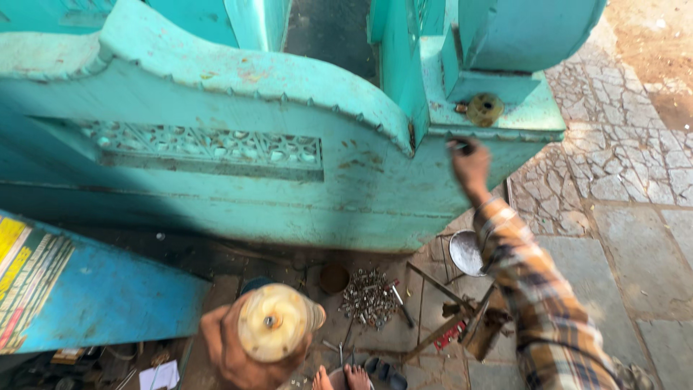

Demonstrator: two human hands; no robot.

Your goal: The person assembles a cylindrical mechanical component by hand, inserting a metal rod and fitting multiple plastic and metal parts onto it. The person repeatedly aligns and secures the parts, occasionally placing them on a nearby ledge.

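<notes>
My left hand (225, 352) is low in the view, wrapped around a cream-coloured round spool-like part (275, 321) with a small metal hub at its centre. My right hand (470, 165), in a plaid sleeve, reaches up to the edge of a turquoise painted ledge (530, 119). Its fingers pinch a small dark object (462, 147) against that edge; what the object is cannot be made out. A brass-coloured round fitting (484, 108) sits on the ledge just above my right hand.
A large turquoise carved wooden panel (216, 152) fills the upper left. On the ground lie a heap of nuts and bolts (368, 296), a metal bowl (465, 253), rods and tools (451, 325). A blue board (108, 296) leans at the left, with stone paving (628, 217) on the right.
</notes>
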